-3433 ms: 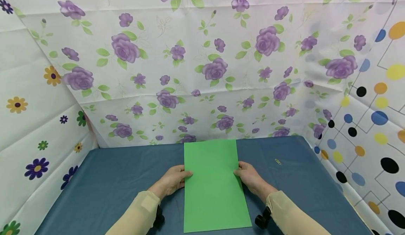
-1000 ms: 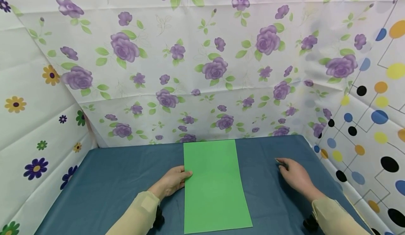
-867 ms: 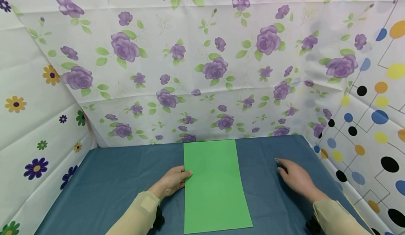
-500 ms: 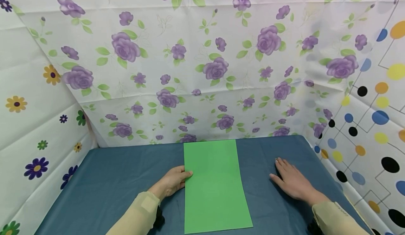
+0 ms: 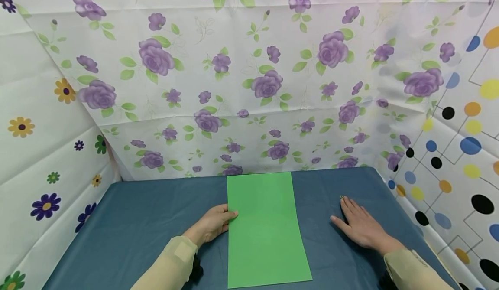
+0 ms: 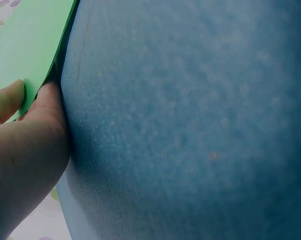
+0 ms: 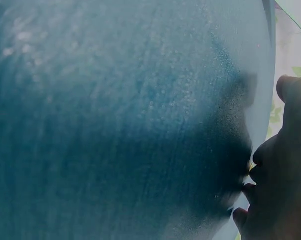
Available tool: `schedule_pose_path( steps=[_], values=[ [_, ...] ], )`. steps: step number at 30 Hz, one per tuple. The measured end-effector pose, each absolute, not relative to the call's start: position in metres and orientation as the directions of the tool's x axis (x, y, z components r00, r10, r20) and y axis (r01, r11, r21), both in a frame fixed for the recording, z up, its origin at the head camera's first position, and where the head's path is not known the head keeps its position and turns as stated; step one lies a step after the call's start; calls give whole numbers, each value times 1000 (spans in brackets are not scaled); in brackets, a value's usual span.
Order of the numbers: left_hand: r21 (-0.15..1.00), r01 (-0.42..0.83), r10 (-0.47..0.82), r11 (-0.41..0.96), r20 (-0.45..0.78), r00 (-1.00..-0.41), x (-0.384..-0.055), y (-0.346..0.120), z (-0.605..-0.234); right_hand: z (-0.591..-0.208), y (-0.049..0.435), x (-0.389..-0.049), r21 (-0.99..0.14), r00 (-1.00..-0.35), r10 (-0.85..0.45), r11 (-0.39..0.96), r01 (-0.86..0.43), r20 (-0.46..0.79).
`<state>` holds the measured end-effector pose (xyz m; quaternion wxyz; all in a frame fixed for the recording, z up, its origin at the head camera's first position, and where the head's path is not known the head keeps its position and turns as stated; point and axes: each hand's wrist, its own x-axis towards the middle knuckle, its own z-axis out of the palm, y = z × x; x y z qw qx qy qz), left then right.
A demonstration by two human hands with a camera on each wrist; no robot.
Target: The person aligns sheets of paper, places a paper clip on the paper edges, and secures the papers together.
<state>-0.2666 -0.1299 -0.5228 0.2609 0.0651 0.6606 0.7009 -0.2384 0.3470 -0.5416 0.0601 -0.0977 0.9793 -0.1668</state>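
one green sheet (image 5: 269, 233), left fingers (image 5: 231, 215) pinching edge; right fingers (image 5: 352, 208) straight, yellow clip (image 5: 341, 197) at tips

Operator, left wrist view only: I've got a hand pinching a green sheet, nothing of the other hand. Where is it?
Observer: Head view has the right hand off to the right of the green sheet, apart from it, over the blue cloth.
Operator: Fist or flat?
Observer: Flat. Fingers extended, thumb spread toward the sheet.
Operator: Anything at its fingertips?
Observer: Yes, the end of a small yellowish thing shows just past them in the head view. The rest is hidden, so I can't tell its shape from here.
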Motion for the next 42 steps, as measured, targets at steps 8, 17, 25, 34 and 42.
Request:
schedule_pose_path(
  steps=[8, 17, 25, 34, 42],
  values=[
    [960, -279, 449, 11, -254, -857, -267, -129, -524, -540, 343, -239, -335, -971, -225, 923, -187, -79],
    [959, -283, 457, 12, -257, -851, -267, -130, -523, -537, 326, -244, -334, -957, -276, 914, -233, -88],
    [958, -286, 455, 9, -258, -852, -267, -130, -522, -533, 305, -247, -320, -933, -353, 893, -315, -67],
    [957, -290, 454, 18, -266, -850, -268, -130, -525, -534, 296, -249, -297, -894, -448, 857, -420, -28],
    [956, -294, 448, 12, -268, -853, -269, -130, -524, -531, 296, -254, -279, -899, -425, 855, -437, 107]
  ],
)
